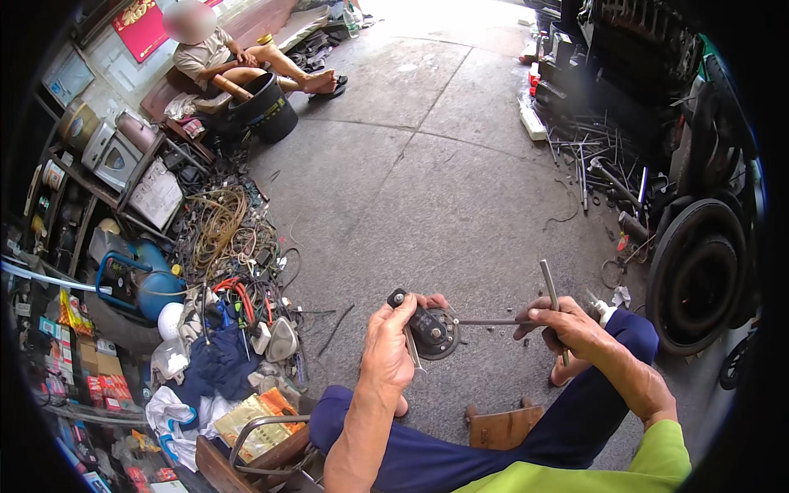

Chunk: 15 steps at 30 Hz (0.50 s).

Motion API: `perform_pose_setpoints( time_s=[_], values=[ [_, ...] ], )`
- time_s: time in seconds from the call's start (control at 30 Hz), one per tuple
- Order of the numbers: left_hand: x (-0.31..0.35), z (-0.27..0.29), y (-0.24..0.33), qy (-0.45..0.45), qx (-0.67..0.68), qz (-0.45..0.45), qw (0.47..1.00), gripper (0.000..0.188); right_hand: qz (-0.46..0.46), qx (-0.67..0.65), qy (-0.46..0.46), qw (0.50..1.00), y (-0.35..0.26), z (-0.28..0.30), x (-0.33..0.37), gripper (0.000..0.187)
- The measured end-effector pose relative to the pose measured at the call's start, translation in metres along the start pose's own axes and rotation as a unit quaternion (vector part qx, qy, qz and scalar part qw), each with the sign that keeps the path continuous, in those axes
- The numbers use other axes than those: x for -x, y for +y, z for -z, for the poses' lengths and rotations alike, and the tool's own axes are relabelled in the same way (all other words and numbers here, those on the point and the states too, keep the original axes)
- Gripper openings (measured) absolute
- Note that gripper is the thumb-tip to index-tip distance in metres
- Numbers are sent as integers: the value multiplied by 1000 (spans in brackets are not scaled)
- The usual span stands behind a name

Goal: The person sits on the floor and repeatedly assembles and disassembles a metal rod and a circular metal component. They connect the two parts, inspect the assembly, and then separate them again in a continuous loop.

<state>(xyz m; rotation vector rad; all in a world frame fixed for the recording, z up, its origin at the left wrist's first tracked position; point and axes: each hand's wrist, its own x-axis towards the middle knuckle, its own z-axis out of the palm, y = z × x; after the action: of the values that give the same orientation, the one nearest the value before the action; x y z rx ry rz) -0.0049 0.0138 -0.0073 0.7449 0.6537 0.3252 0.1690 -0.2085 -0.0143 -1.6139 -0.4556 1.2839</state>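
Left hand (388, 338): grasping a round black metal part with a ringed face (445, 346), held over the near grey concrete floor (394, 205), just left of centre; a thin silver metal strip (414, 352) shows beside the palm. Right hand (569, 324): fingers wrapped around a steel T-handled tool (488, 322), crossbar roughly upright, shaft pointing left to the part's edge. Whether the tip is seated or merely touching is hard to tell at this scale.

Technique (judgement): brace the part firmly, keep the shaft square to the fastener, turn with even pressure so the tip does not slip.

Markings: red poster (141, 31), far left wall, and black plastic bucket (275, 119) below it carry print too small to read reliably.
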Motion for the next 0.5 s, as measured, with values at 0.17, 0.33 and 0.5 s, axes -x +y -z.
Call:
perform_pose_setpoints(
  time_s=[0.17, 0.33, 0.5],
  values=[
    [0, 6, -4, 3, -22, -25, 999, 21, -15, 52, 8, 998, 9, -4, -1, 34],
    [-1, 6, -6, -4, -24, -14, 1000, 21, 0, 72, 24, 997, 16, -5, -3, 37],
    [0, 1, -3, -17, -10, -4, 1000, 20, 5, 82, 20, 996, 14, -5, -1, 39]
  ],
)
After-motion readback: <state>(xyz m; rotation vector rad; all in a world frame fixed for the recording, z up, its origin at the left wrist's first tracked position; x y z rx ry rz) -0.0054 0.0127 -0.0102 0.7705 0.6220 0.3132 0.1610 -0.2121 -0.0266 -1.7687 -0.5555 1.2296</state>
